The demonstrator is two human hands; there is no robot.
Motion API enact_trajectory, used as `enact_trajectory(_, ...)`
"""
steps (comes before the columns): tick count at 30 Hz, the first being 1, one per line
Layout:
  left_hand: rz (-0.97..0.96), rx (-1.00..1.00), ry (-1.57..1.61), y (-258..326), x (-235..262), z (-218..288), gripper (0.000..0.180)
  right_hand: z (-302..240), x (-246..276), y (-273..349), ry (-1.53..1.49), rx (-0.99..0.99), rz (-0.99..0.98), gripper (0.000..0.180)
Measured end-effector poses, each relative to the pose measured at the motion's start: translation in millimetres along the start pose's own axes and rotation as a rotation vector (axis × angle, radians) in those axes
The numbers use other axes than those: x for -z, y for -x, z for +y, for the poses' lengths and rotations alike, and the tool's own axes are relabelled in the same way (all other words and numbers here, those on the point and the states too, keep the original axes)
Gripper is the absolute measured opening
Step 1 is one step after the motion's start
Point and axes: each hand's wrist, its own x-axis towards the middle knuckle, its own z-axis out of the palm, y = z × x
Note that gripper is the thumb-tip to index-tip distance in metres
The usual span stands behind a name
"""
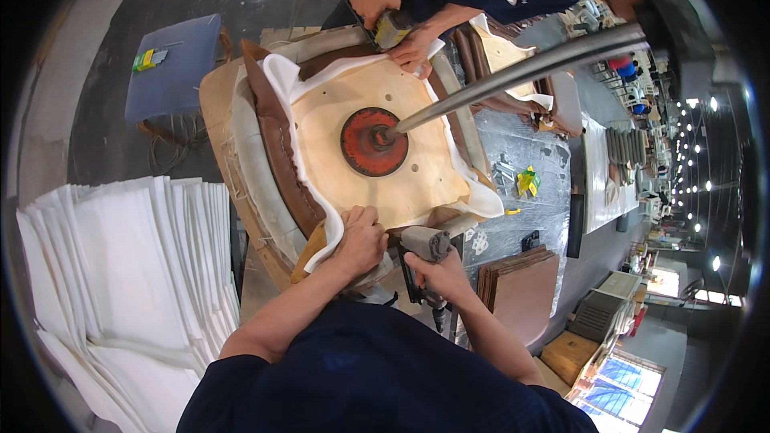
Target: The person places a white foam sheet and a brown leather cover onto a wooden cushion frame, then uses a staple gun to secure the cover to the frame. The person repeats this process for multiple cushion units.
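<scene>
My left hand (362, 242) is closed at the near edge of a pale wooden seat board (321, 112), its curled fingers gripping the brown leather cover (282, 160) and white padding (327, 210). A grey staple gun (425, 244) is held in my right hand (445, 277), close to the board's near right corner. A red round plate (374, 142) on a metal rod (513, 80) presses on the board's middle. Opposite me, a co-worker's hand (374, 2) grips a yellow and black staple gun (391, 30), while their other hand (415, 54) rests at the far edge.
White padding sheets (120, 273) are piled at the left. Beyond them is a stool with a blue top (172, 64). On the plastic-covered table (513, 152) at the right are a small yellow-green box (528, 181) and stacked brown panels (521, 289). Another covered seat (501, 52) lies farther back.
</scene>
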Motion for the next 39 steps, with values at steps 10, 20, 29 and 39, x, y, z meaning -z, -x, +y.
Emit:
enact_trajectory(10,0.037,0.03,0.054,-4.9,3.5,0.8,0.015,-22.0,-10.1,-19.1,0.071,-0.102,-0.011,0.024)
enact_trajectory(20,0.03,0.036,0.042,-4.2,-0.4,5.9,0.014,-24.4,-13.3,-20.2,0.066,-0.027,-0.024,0.032)
enact_trajectory(29,0.049,-0.065,0.021,-26.9,-1.7,25.9,0.031,21.8,16.0,13.1,-0.288,0.129,0.109,0.029)
enact_trajectory(39,0.042,-0.213,0.005,-76.9,-54.9,54.5,0.039,49.9,87.2,10.3,-0.249,0.211,0.239,0.031)
